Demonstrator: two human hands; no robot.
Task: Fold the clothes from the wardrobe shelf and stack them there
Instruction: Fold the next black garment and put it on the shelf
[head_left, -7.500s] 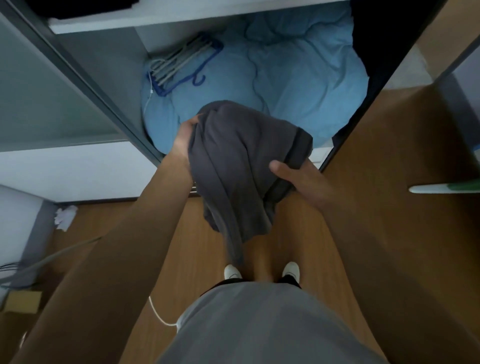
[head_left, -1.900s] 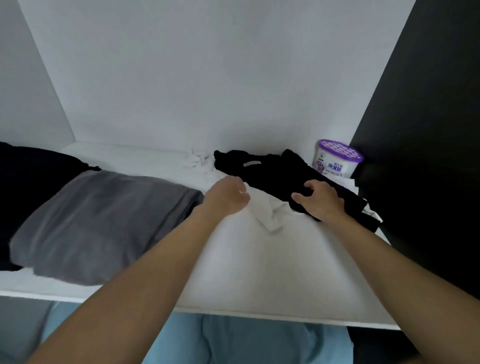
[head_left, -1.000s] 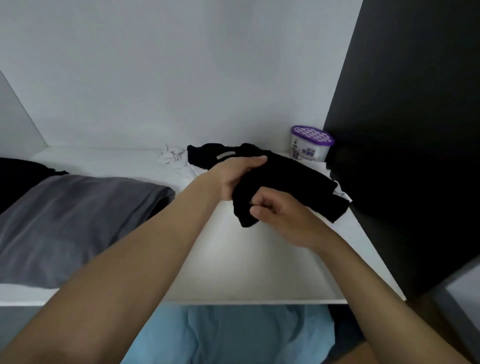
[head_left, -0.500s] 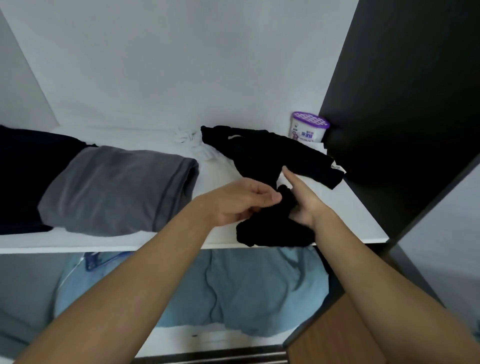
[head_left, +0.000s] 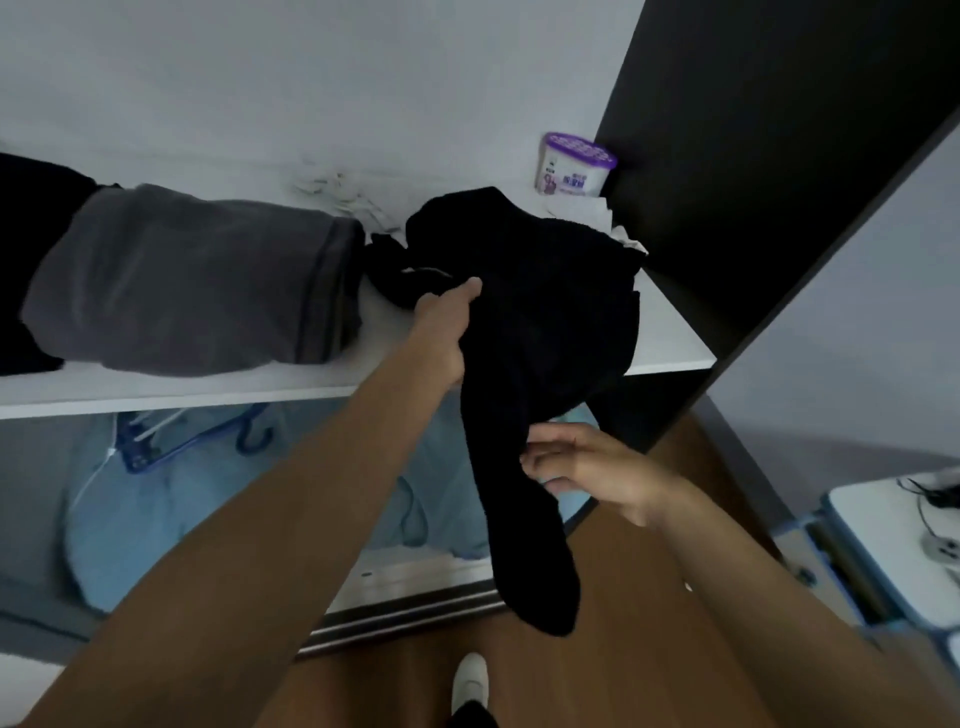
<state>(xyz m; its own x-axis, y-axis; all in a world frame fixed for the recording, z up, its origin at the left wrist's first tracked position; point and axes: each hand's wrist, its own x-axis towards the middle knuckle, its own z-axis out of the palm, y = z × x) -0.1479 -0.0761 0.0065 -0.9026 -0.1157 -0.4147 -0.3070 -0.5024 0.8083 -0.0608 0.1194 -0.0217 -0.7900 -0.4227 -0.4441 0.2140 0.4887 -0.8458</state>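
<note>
Garment drapes from left grip, right grip pinching it lower.

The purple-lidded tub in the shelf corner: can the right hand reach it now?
Probably not directly. The right hand is below the shelf, gripping the black garment, whose heap lies before the purple-lidded tub.
</note>
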